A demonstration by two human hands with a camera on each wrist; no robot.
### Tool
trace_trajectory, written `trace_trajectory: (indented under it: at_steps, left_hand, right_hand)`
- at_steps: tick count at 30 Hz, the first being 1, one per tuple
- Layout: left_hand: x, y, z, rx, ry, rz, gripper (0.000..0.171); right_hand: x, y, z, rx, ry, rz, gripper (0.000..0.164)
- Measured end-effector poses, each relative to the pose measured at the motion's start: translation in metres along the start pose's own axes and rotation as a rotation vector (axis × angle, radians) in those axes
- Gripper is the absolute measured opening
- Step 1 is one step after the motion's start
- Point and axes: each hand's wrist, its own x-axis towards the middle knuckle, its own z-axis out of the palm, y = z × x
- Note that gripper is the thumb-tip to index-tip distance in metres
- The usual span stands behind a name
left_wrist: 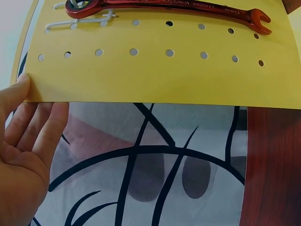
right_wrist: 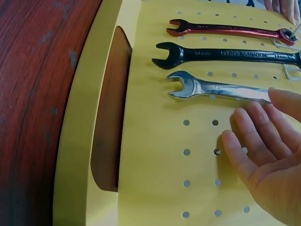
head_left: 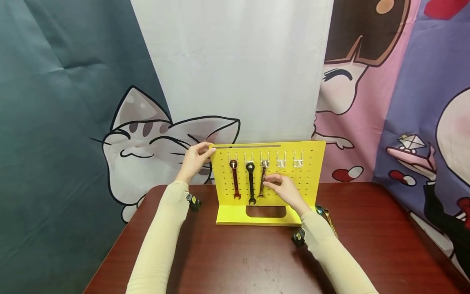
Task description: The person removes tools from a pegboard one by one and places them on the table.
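A yellow pegboard (head_left: 315, 171) stands upright on its base. My left hand (head_left: 196, 159) grips its upper left corner, thumb on the front face and fingers behind. Three combination wrenches hang by their ring ends from white hooks: a red wrench (head_left: 235, 179), a black wrench (head_left: 251, 183) and a silver wrench (right_wrist: 221, 89). My right hand (head_left: 286, 191) pinches the silver wrench's shank between thumb and fingertips. That wrench tilts a little, its open end low and its ring up at the third hook. In the left wrist view the red wrench (left_wrist: 178, 8) lies close above the hand.
Two more white hooks (head_left: 298, 160) sit on the board's right side. On the brown table (head_left: 235, 261), more wrenches (head_left: 327, 214) lie by the right forearm, partly hidden by the sleeve. A printed cloth (head_left: 242, 73) hangs behind the table.
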Motion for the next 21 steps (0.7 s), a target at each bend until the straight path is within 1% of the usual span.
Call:
trace_trajectory:
  at_steps: [4, 10, 13, 21]
  left_hand:
    - [0.0, 0.0, 0.001, -0.018, 0.008, -0.007, 0.032]
    - [0.001, 0.001, 0.002, -0.024, 0.008, -0.01, 0.033]
    - [0.002, 0.0, 0.002, -0.025, 0.012, -0.01, 0.034]
    - [0.0, -0.001, 0.002, -0.051, 0.011, -0.017, 0.033]
  right_hand:
    - [0.001, 0.0, 0.004, 0.003, 0.016, 0.005, 0.032]
    - [0.002, 0.002, 0.009, 0.087, 0.035, 0.029, 0.033]
    - [0.001, 0.003, 0.011, 0.132, 0.05, 0.026, 0.034]
    - [-0.005, 0.009, 0.017, 0.237, 0.074, -0.024, 0.043]
